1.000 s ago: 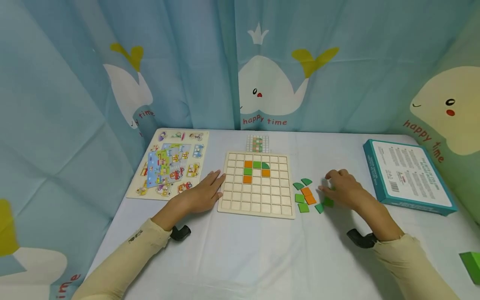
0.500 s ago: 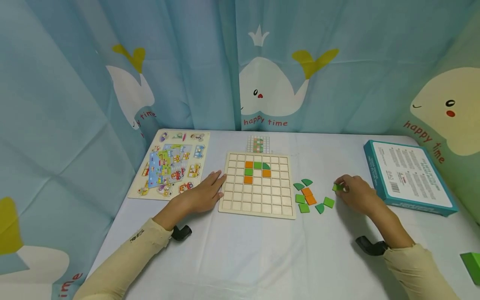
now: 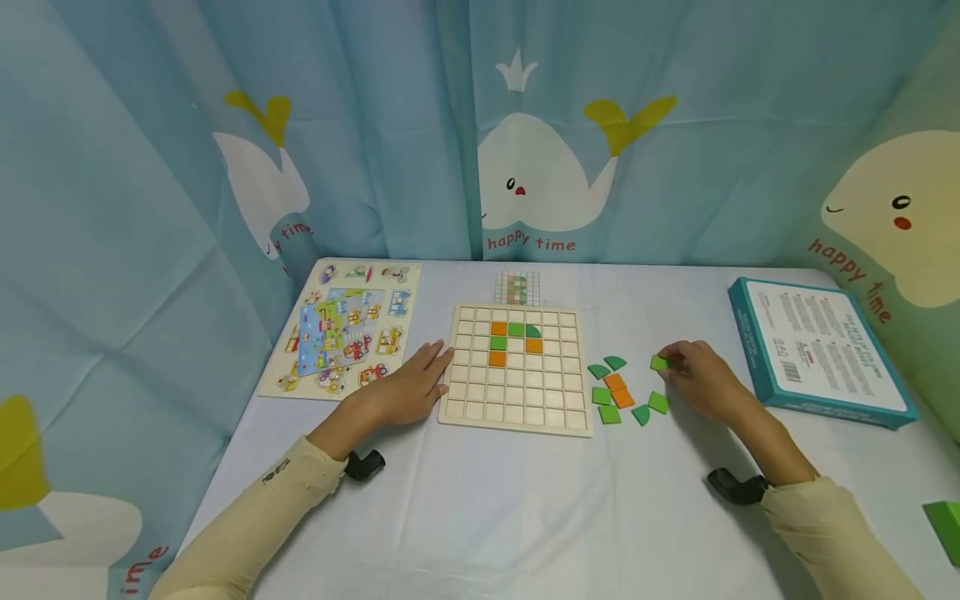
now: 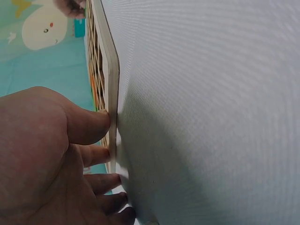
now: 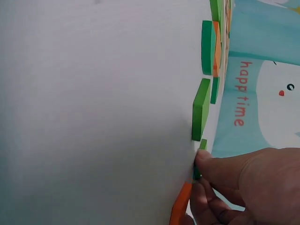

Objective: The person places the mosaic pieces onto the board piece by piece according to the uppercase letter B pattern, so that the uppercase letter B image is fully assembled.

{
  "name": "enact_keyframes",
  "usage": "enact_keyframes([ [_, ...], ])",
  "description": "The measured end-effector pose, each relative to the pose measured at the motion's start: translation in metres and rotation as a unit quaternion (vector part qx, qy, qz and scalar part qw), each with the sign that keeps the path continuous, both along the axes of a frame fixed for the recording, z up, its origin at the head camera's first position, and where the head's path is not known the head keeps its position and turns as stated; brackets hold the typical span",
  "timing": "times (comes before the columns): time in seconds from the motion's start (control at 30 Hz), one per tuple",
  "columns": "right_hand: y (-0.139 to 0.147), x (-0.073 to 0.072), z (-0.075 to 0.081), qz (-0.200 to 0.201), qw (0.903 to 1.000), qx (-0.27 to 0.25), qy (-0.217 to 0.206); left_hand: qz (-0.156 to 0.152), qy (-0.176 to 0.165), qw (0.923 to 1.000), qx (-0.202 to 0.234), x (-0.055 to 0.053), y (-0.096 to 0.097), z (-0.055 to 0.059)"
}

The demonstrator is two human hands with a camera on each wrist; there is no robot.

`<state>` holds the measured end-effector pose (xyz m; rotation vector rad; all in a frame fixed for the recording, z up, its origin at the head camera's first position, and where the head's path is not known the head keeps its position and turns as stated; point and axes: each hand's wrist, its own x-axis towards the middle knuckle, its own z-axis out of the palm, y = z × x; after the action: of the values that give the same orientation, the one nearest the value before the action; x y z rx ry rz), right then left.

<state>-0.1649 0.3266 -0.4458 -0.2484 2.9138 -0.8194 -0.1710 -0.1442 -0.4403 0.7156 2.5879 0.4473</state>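
Pinched between thumb and fingertips, a green tile (image 3: 659, 362) sits at the right hand (image 3: 701, 379); the left hand (image 3: 405, 390) grips nothing, its fingers extended against the left edge of the wooden grid board (image 3: 515, 392). Nearest are two beige sleeves (image 3: 258, 525), a black device (image 3: 738, 487) at each wrist, and a green block (image 3: 945, 529) at the far right of the scene. On the white tablecloth (image 3: 510, 508), right of the board and left of the right hand, lie loose green squares (image 3: 610, 414), dark green quarter-rounds (image 3: 641, 414) and two orange squares (image 3: 622, 397). The right wrist view shows an orange piece (image 5: 180, 204) just beside the pinching fingers. Across the board's far half sit three orange squares, two green squares and one dark green quarter-round. Left of it is a picture puzzle board (image 3: 390, 367) with a colourful sheet (image 3: 318, 346) on top; well to the right, a teal box (image 3: 825, 346). Just beyond the grid board is a small pattern card (image 3: 517, 287), then a blue whale-print curtain (image 3: 420, 125).
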Motion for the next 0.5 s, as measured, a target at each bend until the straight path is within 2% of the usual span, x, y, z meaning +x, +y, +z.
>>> enact_keyframes([
  [0.17,-0.011,-0.008,0.0,-0.009,0.9999,-0.005,0.001,-0.006,0.005,1.0,-0.002,-0.001,-0.001,-0.002],
  [0.33,-0.037,-0.016,0.009,-0.022,0.9997,0.001,-0.009,-0.01,0.005,0.9999,-0.003,-0.002,-0.002,-0.004],
  [0.5,-0.069,-0.021,0.02,0.011,0.9998,-0.009,-0.014,-0.013,0.009,0.9999,-0.003,-0.001,-0.002,-0.002],
])
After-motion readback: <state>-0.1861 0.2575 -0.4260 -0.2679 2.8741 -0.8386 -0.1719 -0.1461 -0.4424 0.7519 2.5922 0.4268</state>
